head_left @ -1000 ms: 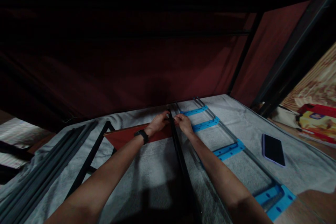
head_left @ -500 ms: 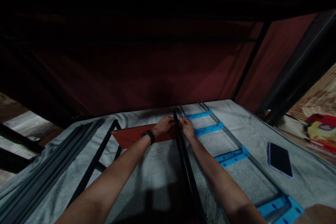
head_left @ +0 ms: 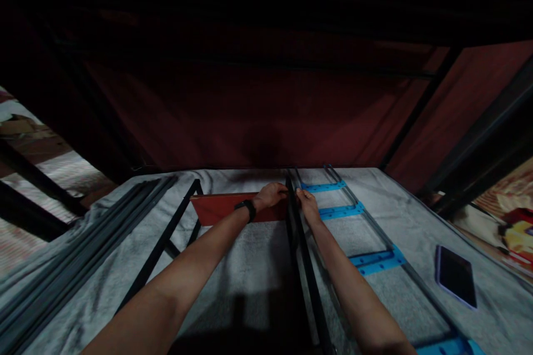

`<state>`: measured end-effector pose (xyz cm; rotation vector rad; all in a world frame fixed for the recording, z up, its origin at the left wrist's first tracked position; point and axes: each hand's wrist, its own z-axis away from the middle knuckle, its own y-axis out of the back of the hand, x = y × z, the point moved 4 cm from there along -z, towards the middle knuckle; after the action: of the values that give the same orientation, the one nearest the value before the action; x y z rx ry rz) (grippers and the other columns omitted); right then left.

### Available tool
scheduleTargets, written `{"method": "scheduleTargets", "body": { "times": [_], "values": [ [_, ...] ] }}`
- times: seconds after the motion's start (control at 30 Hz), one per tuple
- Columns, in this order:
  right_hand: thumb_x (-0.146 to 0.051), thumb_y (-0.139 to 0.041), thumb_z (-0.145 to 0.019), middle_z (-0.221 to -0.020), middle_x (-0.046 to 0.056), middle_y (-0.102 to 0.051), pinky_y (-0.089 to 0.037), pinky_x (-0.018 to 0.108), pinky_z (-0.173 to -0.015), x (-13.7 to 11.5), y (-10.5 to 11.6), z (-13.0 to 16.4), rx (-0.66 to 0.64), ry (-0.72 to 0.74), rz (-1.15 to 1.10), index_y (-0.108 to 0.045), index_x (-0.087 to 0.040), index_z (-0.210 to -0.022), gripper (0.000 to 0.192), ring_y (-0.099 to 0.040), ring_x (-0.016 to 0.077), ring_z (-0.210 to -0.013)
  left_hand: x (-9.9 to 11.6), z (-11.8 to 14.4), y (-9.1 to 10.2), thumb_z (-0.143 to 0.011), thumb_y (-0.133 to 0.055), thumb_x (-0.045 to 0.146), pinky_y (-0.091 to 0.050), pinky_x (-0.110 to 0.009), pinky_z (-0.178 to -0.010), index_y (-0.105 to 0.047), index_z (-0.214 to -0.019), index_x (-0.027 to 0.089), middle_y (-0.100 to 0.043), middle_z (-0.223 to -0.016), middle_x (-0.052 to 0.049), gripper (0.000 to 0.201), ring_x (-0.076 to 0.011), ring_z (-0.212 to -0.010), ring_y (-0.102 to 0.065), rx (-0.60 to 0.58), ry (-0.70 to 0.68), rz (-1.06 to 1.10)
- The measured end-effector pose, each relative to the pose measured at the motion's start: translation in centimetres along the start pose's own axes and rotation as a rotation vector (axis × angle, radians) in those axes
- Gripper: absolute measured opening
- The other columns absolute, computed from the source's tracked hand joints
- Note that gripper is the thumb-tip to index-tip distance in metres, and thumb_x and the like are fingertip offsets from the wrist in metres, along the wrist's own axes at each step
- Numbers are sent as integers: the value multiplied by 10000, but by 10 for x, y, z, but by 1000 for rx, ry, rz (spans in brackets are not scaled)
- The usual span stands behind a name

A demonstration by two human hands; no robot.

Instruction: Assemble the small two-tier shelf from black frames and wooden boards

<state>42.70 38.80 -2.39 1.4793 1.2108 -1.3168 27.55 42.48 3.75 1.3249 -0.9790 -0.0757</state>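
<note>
While both arms reached fwd over the grey cloth [head_left: 250, 266], the left hand [head_left: 271, 196] and right hand [head_left: 307, 203] met at the far end of a black bar [head_left: 303, 255], one on each side of it. Left hand, w/ a black watch [head_left: 248, 209] on the wrist, lay curled over the right end of a red board [head_left: 227, 207], fingertips touching the bar's top; whether it truly gripped the bar couldn't be told in the dim light. Right hand pinched narrow at the same spot from the other side, fingers closed against the bar, just beside a blue bracket [head_left: 322, 186]. Bar ran from the near edge straight away to the hands, roughly mid-cloth. Board stood on its long edge, crosswise, between the bar and a black frame [head_left: 166, 244] to the left. Further left lay a bundle of grey rails [head_left: 79, 255], side by side, slanting. To the right of the bar a thin rail [head_left: 375, 227] carried more blue brackets [head_left: 377, 260], spaced along it. A phone [head_left: 456, 276] lay face-down near the cloth's right edge, well apart from both hands. Behind everything hung dark red fabric [head_left: 258, 116], w/ black posts [head_left: 420, 105] at the right.
</note>
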Motion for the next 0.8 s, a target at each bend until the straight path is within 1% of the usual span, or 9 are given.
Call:
{"method": "scheduleTargets", "body": {
  "times": [0.07, 0.17, 0.27, 0.4, 0.5, 0.57, 0.7, 0.8],
  "values": [
    [-710, -652, -732, -585, -44, -513, -403, 285, -596, 1, 2, 0, 17, -1, -38, -504, -246, -661, 492, -470, 149, -585, -1, -1, 0, -881, -563, 198, -501, -262, -859, -784, -1053, 212, -781, -1043, -30, 280, -205, -967, -689, -7, -13, 5],
    [-705, -663, -727, -596, -50, -503, -390, 278, -592, 2, 2, -2, 1, 33, -45, -527, -236, -688, 490, -448, 136, -577, -1, -1, -1, -880, -559, 190, -497, -262, -861, -785, -1055, 206, -777, -1056, -41, 286, -211, -980, -687, -15, -26, -16],
    [-691, -675, -728, -639, -42, -544, -407, 277, -616, 2, 5, -5, -12, 77, -5, -580, -227, -754, 475, -483, 138, -604, -2, -1, -2, -894, -564, 221, -496, -265, -847, -779, -1065, 191, -770, -1056, -59, 276, -219, -972, -683, -9, -6, -57],
    [-696, -701, -687, -662, -16, -602, -434, 286, -632, 0, 12, -11, -67, 106, 73, -628, -224, -784, 488, -535, 156, -637, -2, 0, -3, -911, -574, 243, -489, -245, -825, -768, -1029, 191, -762, -1040, -49, 234, -198, -942, -675, 2, 1, -74],
    [-711, -732, -637, -643, -13, -617, -432, 281, -586, -1, 16, -16, -157, 60, 69, -653, -228, -821, 523, -543, 156, -604, -2, 0, -4, -919, -567, 240, -487, -240, -810, -759, -1031, 198, -757, -1042, -43, 227, -190, -932, -674, -5, 2, -76],
    [-725, -751, -605, -619, -17, -613, -422, 278, -551, -1, 17, -17, -189, 26, 60, -657, -228, -828, 553, -530, 150, -564, -2, 1, -4, -923, -559, 245, -488, -245, -809, -756, -1045, 203, -755, -1065, -45, 235, -196, -950, -675, -12, 14, -90],
    [-769, -718, -620, -529, -36, -540, -376, 270, -504, 1, 14, -13, -195, -12, 69, -607, -229, -722, 561, -465, 127, -488, -2, 1, -3, -925, -549, 250, -488, -254, -840, -754, -1065, 207, -748, -1109, -47, 252, -207, -1004, -671, -18, 16, -117],
    [-791, -679, -643, -500, -49, -492, -332, 265, -472, 3, 11, -10, -181, -33, 80, -575, -233, -705, 572, -420, 118, -458, -1, 1, -3, -922, -549, 242, -484, -247, -857, -754, -1078, 205, -745, -1117, -50, 260, -206, -1028, -665, -19, 13, -122]
  ]
}}
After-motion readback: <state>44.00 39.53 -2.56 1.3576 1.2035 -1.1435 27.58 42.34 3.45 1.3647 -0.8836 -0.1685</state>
